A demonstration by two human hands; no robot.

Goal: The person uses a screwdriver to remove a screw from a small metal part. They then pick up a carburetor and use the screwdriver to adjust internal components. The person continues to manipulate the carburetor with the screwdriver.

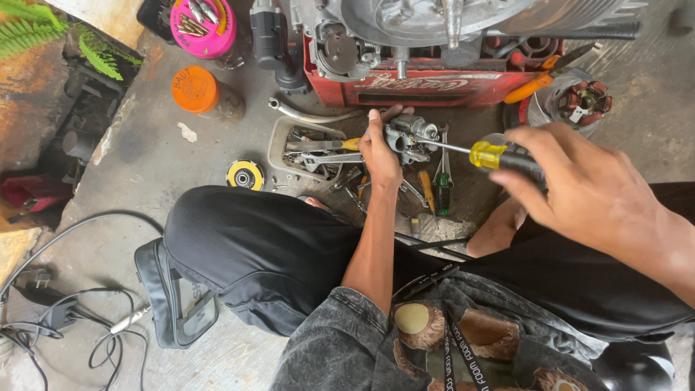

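Note:
My left hand (378, 153) grips a small grey metal carburetor (410, 137), holding it up over the floor in front of a red crate. My right hand (583, 190) holds a screwdriver (486, 153) with a yellow and black handle. Its thin steel shaft runs left and its tip touches the carburetor's right side. Both arms reach out over my knees in black trousers.
A metal tray (278, 142) of wrenches lies left of the carburetor, with loose tools (431, 190) below it. An engine (405, 22) rests on the red crate (427, 87). An orange-lidded jar (195, 90), a pink container (204, 27), a yellow disc (245, 174), cables (65, 311) and a stator part (579, 101) lie around.

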